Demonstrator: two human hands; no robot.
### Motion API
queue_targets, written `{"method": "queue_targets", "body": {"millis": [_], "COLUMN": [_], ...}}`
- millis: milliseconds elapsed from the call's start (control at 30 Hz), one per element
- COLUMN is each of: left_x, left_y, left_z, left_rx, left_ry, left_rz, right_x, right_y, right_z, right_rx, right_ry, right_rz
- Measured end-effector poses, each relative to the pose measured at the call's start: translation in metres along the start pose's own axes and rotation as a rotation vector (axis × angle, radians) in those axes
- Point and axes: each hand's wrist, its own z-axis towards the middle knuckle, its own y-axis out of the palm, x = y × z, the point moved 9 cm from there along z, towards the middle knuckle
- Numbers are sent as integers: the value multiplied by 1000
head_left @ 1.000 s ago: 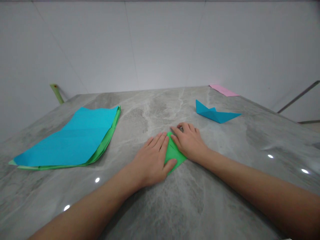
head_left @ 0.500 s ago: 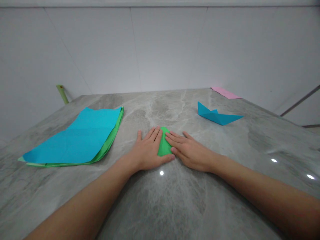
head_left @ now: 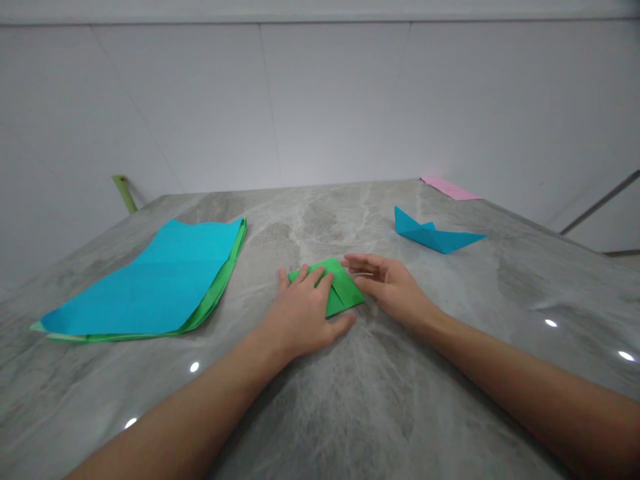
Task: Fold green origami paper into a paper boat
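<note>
Left hand (head_left: 300, 320) pressed open on the folded green paper (head_left: 343, 287), right hand (head_left: 390, 283) open just beside it; one careless bump could slide the paper.

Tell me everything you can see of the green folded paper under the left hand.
The green folded paper is a bright, thin, matte sheet folded into a flat, roughly triangular shape, with a diagonal crease and layered flaps showing near its middle. It lies flat on the grey marble table top. The fingers of the left hand press on its left part and hide some of it. The right hand is beside its upper right edge; whether they touch is hard to tell.
</note>
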Motion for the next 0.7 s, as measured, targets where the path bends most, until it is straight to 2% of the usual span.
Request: {"method": "queue_targets", "body": {"millis": [100,200,300,367,433,533,567,633,700], "left_x": [1,6,9,5,-4,-30,-39,-52,-57], "left_y": [-3,-4,0,-1,-18,-61,-69,-68,-53], "left_z": [2,3,6,8,8,-10,-20,-31,-27], "left_rx": [25,32,-13,-12,135,598,728,819,764], "left_ry": [28,120,215,227,149,-104,-196,-325,-360], "left_rz": [-4,42,83,83,24,-204,-300,-532,-819], "right_x": [1,5,9,14,17,14,10,2,-4], "right_y": [-3,-4,-17,-28,-32,-25,-20,-6,8], "right_z": [-3,-5,-3,-1,0,1,1,1,-2], "right_rx": [61,81,188,287,314,240,194,72,-62], "right_ry": [126,252,264,258,259,221,193,129,95], "right_rz": [315,541,597,562,511,405,371,344,369]}}
